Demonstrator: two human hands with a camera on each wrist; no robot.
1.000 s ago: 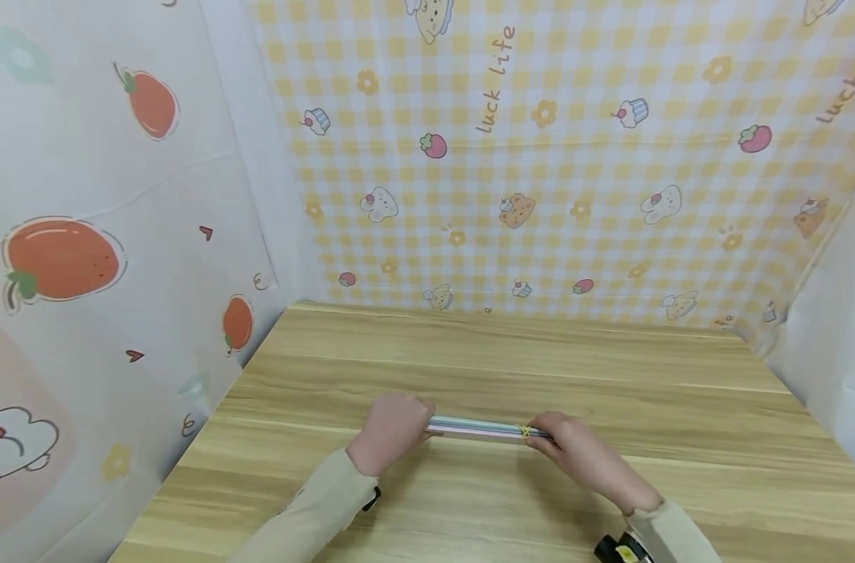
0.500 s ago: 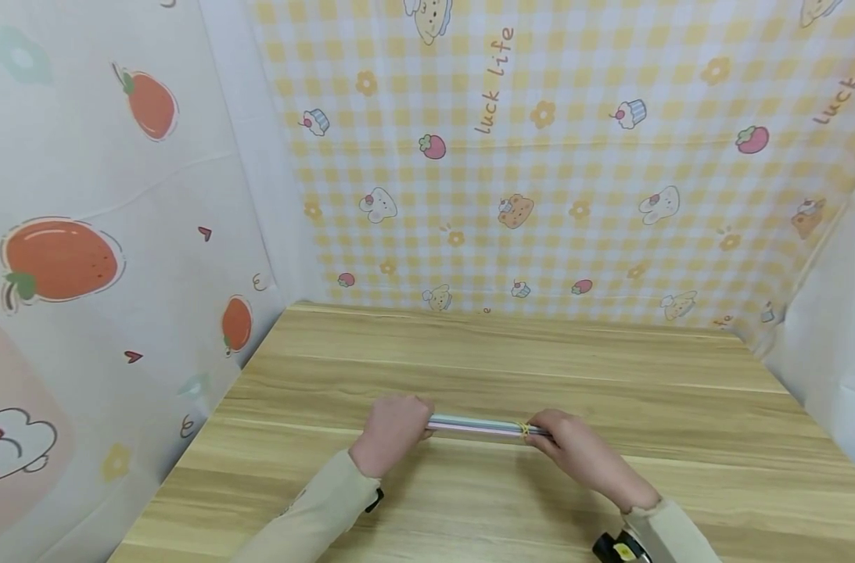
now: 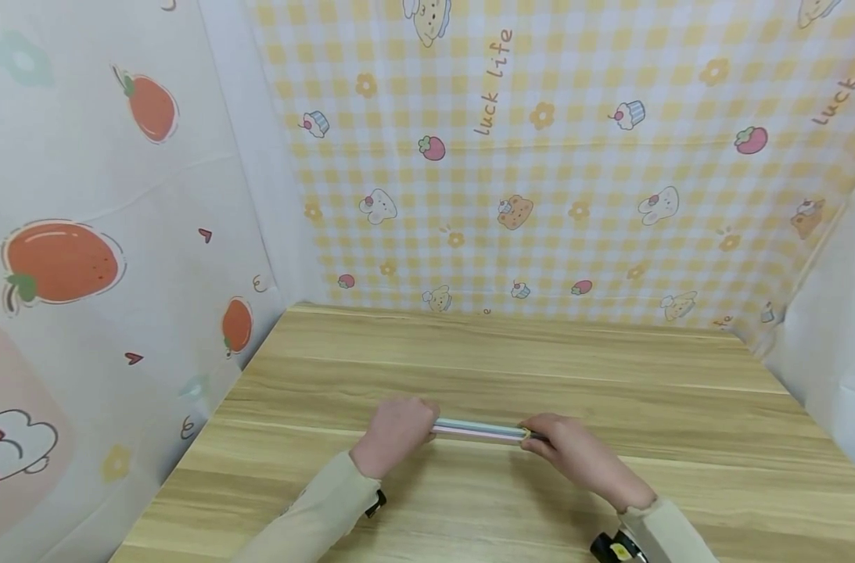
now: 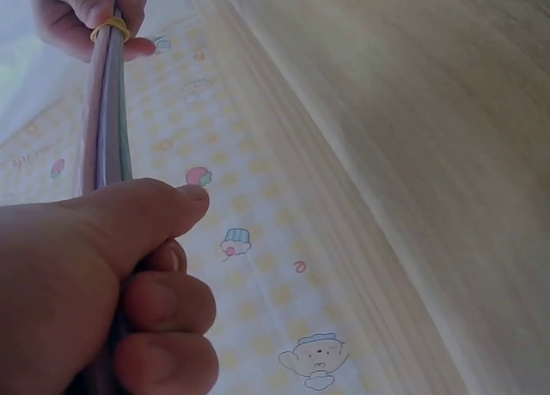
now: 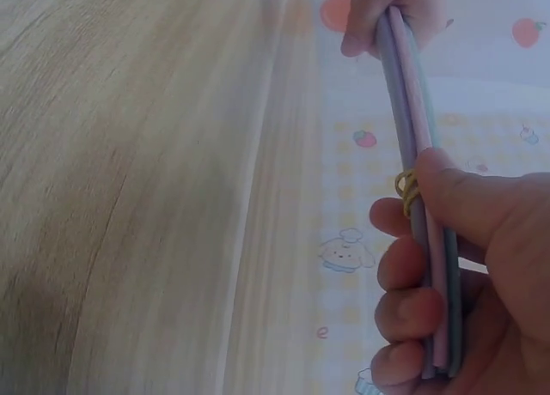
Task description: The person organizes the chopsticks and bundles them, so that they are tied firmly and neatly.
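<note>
A bundle of slim pastel chopsticks [image 3: 478,430], pink, purple and green, is held level over the table between both hands. My left hand [image 3: 396,434] grips one end; in the left wrist view its fingers curl round the sticks with the thumb [image 4: 163,208] along them. A yellow rubber band [image 5: 407,191] is wound round the bundle near the other end. There my right hand [image 3: 582,460] holds the sticks, its thumb and fingertips right at the band. The right wrist view shows the stick ends [image 5: 440,361] lying in the curled fingers.
The wood-grain table [image 3: 511,367] extends around the hands. A yellow checked cloth [image 3: 561,172] hangs behind it, and a white fruit-print cloth [image 3: 152,180] hangs on the left. A dark wrist device [image 3: 619,547] shows below the right sleeve.
The right hand's fingertips have shifted slightly left, covering more of the rubber band. The left hand has moved a little to the right. Both hands keep hold of the chopsticks.
</note>
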